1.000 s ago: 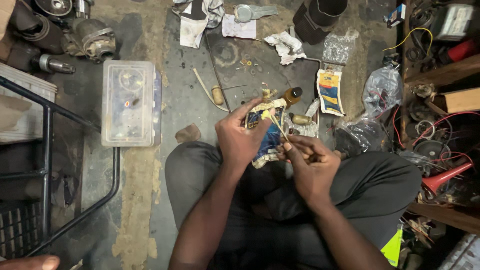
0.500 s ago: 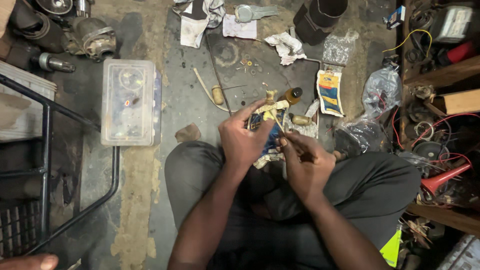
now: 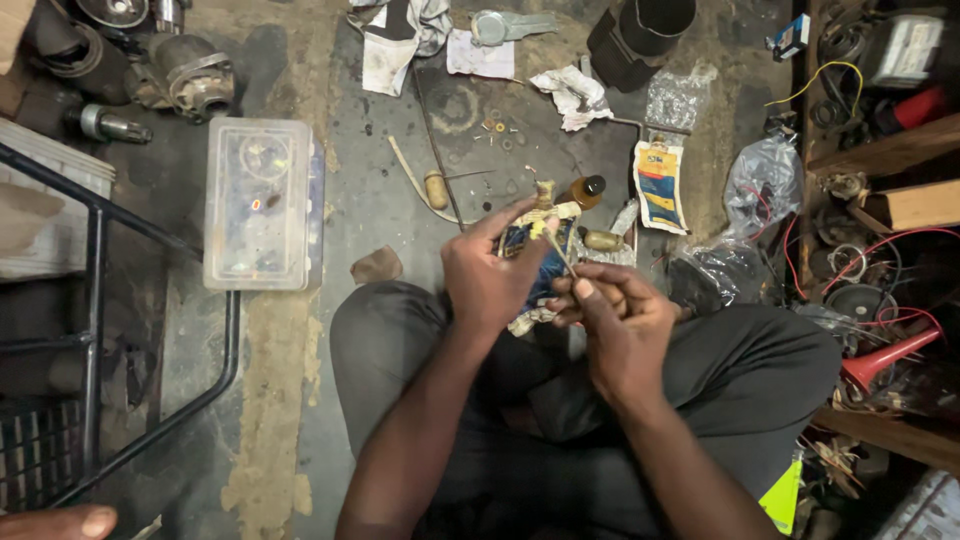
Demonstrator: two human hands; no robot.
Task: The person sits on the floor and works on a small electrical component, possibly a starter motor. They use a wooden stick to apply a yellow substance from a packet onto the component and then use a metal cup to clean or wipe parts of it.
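I sit cross-legged on a grimy concrete floor. My left hand grips a small blue part wrapped in pale cloth and cord, held above my lap. My right hand pinches a thin stick-like tool whose tip rests against the top of that part. Both hands are close together, nearly touching. The lower side of the part is hidden behind my left fingers.
A clear plastic box lies on the floor to the left. A brown bottle, a yellow and blue sachet, rags, plastic bags and wires lie ahead and right. A black metal frame stands left. Another person's fingers show bottom left.
My hands and the wrapped part have stayed in nearly the same place. The thin tool has shifted slightly against the top of the part.
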